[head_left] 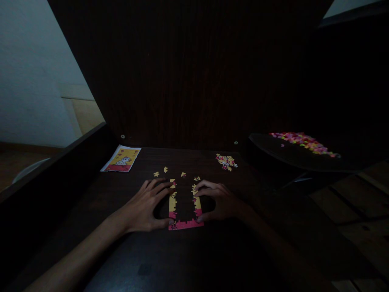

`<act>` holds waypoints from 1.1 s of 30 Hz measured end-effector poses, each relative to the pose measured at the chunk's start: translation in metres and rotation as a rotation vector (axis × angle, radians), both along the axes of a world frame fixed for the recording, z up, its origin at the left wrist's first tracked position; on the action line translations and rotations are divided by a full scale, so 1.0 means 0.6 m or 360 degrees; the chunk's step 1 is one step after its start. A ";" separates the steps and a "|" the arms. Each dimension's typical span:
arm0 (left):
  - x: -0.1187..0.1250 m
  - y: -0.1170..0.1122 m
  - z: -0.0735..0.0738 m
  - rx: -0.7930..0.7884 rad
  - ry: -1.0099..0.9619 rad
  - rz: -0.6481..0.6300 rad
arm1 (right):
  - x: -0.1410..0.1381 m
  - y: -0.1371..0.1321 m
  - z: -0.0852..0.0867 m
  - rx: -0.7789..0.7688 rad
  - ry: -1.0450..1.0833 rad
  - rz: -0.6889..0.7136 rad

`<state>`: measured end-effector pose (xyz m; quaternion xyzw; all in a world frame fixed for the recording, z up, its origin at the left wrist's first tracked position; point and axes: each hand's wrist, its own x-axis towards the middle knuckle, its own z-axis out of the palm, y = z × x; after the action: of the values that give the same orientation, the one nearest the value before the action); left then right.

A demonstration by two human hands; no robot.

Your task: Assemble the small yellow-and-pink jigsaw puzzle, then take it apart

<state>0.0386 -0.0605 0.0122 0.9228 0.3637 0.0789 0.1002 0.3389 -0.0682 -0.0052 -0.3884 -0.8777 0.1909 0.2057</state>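
A partly joined jigsaw frame [184, 224], yellow on the sides and pink along the near edge, lies on the dark table [182, 259]. My left hand [148, 207] rests beside its left strip, fingers spread, fingertips and thumb touching the strip. My right hand [217, 200] mirrors it on the right strip, fingers curved over the pieces and thumb at the pink corner. Neither hand lifts anything. A few loose yellow pieces [165, 170] lie just beyond the frame.
A printed reference picture [121, 159] lies at the far left of the table. A small heap of pieces [226, 161] sits far right. A dark tray [291, 156] holds a larger pile of colourful pieces [304, 142]. A dark wooden panel stands behind.
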 end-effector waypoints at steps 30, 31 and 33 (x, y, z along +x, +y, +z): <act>-0.043 0.035 0.021 0.0115 -0.0012 0.0150 | -0.003 0.073 -0.018 0.0110 0.0081 -0.0585; -0.048 0.038 0.023 0.0112 0.0008 0.0149 | -0.003 0.075 -0.018 0.0091 0.0125 -0.0584; -0.056 0.042 0.025 0.0106 0.0030 0.0133 | -0.004 0.079 -0.019 -0.0007 0.0239 -0.0598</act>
<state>0.0049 -0.0352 0.0275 0.9103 0.4000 0.0864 0.0625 0.3364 -0.0210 -0.0169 -0.5305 -0.7716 0.1793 0.3018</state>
